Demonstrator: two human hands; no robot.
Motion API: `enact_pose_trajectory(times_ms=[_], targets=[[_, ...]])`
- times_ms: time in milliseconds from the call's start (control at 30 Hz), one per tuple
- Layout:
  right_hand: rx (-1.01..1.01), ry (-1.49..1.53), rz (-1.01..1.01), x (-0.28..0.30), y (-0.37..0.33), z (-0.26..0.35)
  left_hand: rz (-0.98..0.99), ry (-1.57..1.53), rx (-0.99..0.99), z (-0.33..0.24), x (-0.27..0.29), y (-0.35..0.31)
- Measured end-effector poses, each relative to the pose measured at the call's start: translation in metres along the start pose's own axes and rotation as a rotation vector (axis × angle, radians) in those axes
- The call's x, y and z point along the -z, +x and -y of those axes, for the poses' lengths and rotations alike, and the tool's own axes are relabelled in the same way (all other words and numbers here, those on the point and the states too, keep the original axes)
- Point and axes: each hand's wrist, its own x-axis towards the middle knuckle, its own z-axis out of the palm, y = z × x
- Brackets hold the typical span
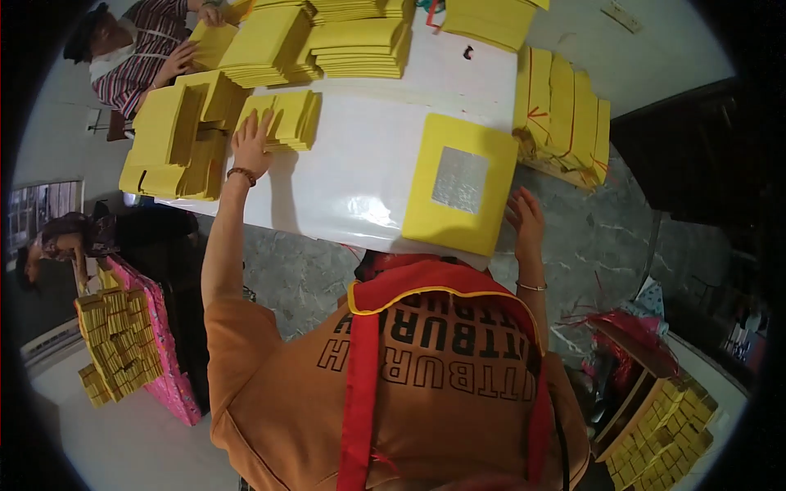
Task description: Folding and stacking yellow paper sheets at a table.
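My left hand (250,147) reaches forward across the white table, its fingers stretched out on the near left corner of a small stack of yellow paper (293,121). Close to the table's front right edge lies a yellow pad of paper (422,196) with a silver foil rectangle (460,178) on its face. Just off the pad's right side, my right hand (528,217) is held with its fingers apart and nothing visible in it. Taller stacks of folded yellow paper (155,131) stand left of my left hand.
More yellow stacks (266,45) line the table's far side. Tied yellow bundles (565,114) stand at its right edge. A co-worker in a striped top (160,37) handles yellow paper at the far left. Another person (70,237) is beside a pink-covered table (164,352). Yellow bundles (663,434) sit lower right.
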Motion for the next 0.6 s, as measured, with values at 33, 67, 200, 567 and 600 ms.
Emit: enact_pose_trajectory(times_ms=[33, 67, 200, 567, 600], targets=[[-0.025, -0.008, 0.02, 0.001, -0.001, 0.002, -0.109, -0.158, 0.029, -0.011, 0.003, -0.002], [-0.05, -0.014, 0.043, 0.0, -0.002, 0.004, -0.216, -0.314, 0.061, -0.022, 0.006, -0.007], [-0.049, 0.045, 0.137, -0.009, -0.004, 0.009, -0.063, -1.245, 0.264, -0.137, -0.012, -0.03], [0.209, 0.084, 0.303, -0.05, 0.006, 0.011, -0.042, -1.359, 0.338, -0.291, -0.03, -0.003], [0.211, 0.083, 0.312, -0.048, 0.007, 0.008, -0.138, -1.266, 0.271, -0.291, -0.039, -0.006]])
